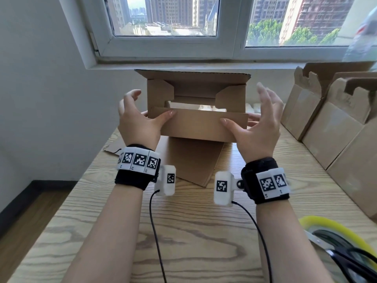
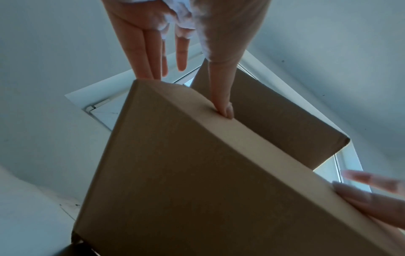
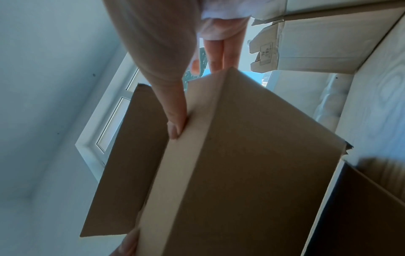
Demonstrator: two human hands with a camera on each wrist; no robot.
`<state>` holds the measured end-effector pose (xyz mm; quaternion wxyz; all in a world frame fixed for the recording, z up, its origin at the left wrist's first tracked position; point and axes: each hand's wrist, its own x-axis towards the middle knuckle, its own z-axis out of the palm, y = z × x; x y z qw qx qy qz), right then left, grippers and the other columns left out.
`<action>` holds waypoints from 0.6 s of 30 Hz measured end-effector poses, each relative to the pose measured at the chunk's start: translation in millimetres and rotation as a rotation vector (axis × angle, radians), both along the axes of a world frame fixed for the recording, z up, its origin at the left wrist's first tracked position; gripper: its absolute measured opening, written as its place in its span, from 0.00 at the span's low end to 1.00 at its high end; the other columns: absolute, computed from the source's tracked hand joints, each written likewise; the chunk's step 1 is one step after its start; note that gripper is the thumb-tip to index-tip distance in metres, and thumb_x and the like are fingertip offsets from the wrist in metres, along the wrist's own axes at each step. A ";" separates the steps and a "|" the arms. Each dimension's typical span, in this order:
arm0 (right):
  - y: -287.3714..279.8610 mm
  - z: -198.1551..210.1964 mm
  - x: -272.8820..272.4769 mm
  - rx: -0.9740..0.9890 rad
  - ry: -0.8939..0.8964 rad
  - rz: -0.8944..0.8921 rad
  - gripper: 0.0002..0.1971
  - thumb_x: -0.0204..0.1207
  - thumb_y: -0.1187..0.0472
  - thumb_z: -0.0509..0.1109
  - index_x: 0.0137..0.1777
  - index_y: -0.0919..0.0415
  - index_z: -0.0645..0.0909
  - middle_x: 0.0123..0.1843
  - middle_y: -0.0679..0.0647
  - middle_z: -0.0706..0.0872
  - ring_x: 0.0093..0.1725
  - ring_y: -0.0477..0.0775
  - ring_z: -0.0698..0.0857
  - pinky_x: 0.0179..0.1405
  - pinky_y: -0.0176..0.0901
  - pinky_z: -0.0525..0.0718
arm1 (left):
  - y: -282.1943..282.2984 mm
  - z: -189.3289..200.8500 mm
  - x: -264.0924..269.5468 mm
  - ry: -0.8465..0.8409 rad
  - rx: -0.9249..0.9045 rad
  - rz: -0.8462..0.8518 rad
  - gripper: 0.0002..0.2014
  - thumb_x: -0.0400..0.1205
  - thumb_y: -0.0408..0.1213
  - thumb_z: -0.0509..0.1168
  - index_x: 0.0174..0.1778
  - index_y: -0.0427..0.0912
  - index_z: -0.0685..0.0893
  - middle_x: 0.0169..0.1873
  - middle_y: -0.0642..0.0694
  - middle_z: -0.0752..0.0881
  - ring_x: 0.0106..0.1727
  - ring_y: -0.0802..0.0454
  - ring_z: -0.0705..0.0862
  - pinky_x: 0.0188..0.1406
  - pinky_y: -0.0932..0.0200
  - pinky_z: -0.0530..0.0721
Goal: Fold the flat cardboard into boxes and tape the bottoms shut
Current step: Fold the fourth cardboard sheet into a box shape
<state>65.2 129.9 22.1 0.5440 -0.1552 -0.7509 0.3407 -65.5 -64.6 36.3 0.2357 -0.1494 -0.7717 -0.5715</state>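
Note:
A brown cardboard box (image 1: pixel 195 123) stands on its side in the middle of the table, its flapped end turned toward me. The two side flaps are folded in, the far flap sticks up, and the near flap (image 1: pixel 204 125) is partly raised, leaving a gap. My left hand (image 1: pixel 142 115) is at the box's left edge, thumb pressing the near flap and fingers spread. My right hand (image 1: pixel 251 119) mirrors it on the right edge. In the left wrist view the left thumb (image 2: pixel 223 107) presses the flap's crease on the box (image 2: pixel 197 173). In the right wrist view the right thumb (image 3: pixel 175 124) does likewise on the box (image 3: pixel 252 164).
A flat cardboard sheet (image 1: pixel 191 160) lies under the box on the wooden table (image 1: pixel 183 231). Several folded boxes (image 1: pixel 336 129) lean along the right side. A yellow tape roll (image 1: pixel 336 227) and black scissors (image 1: pixel 350 258) lie at the near right. A window (image 1: pixel 163 27) is behind.

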 end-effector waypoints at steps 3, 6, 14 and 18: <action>4.7 0.0 0.2 0.096 -0.148 -0.018 0.60 0.63 0.50 0.87 0.88 0.46 0.49 0.85 0.51 0.61 0.53 0.45 0.84 0.40 0.30 0.79 | -0.9 0.8 0.7 0.002 -0.070 0.024 0.49 0.60 0.56 0.85 0.76 0.56 0.68 0.72 0.53 0.75 0.46 0.52 0.89 0.46 0.63 0.80; 9.3 -2.2 -0.9 0.205 -0.305 -0.024 0.63 0.67 0.55 0.85 0.87 0.44 0.36 0.88 0.55 0.53 0.65 0.58 0.84 0.47 0.44 0.83 | -0.3 0.5 3.7 0.020 -0.142 0.005 0.58 0.61 0.52 0.85 0.83 0.62 0.56 0.74 0.51 0.74 0.48 0.49 0.89 0.56 0.51 0.84; 7.6 -1.2 2.5 0.181 -0.213 0.003 0.34 0.69 0.60 0.81 0.73 0.52 0.71 0.80 0.55 0.68 0.72 0.54 0.76 0.56 0.57 0.85 | 0.4 0.8 2.8 0.077 -0.149 -0.042 0.44 0.64 0.49 0.84 0.75 0.60 0.69 0.70 0.55 0.78 0.49 0.52 0.89 0.49 0.70 0.82; 14.2 -6.8 -1.3 0.120 -0.156 0.004 0.30 0.65 0.58 0.84 0.69 0.57 0.81 0.76 0.57 0.77 0.73 0.56 0.78 0.64 0.59 0.85 | 2.5 -2.6 -2.4 0.125 -0.167 -0.039 0.35 0.66 0.47 0.84 0.70 0.48 0.81 0.68 0.51 0.81 0.58 0.50 0.88 0.53 0.73 0.81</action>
